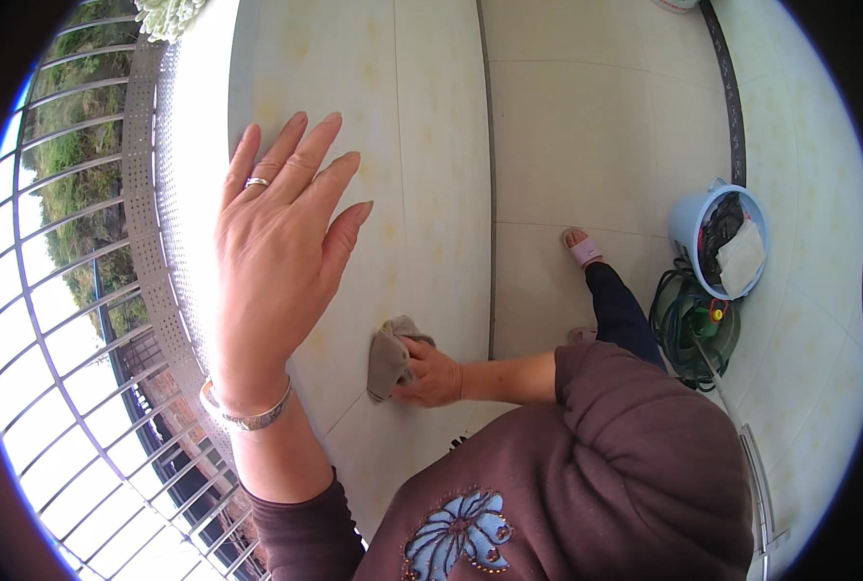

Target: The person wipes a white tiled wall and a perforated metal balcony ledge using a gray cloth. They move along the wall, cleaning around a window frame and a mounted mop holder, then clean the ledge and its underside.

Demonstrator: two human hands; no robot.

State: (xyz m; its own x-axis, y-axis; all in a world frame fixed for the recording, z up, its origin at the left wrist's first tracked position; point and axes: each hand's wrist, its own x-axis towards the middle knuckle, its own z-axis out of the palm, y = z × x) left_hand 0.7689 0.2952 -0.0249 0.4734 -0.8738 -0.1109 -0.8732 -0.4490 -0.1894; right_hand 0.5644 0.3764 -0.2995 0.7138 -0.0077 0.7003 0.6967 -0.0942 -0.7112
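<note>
My left hand is raised close to the camera, back of the hand showing, with fingers apart and nothing in it. It wears a ring and a metal bangle. Behind its fingers is the pale tiled surface beside the window opening; whether the palm touches it I cannot tell. Lower and to the right, my right hand grips a bunched grey-brown cloth against the same tiles. Part of the cloth is hidden by the fingers.
Metal window bars and a perforated metal ledge run along the left. On the right, a light blue bucket holding dark plastic and white material stands by a green container with a coiled hose. Tiled floor lies between.
</note>
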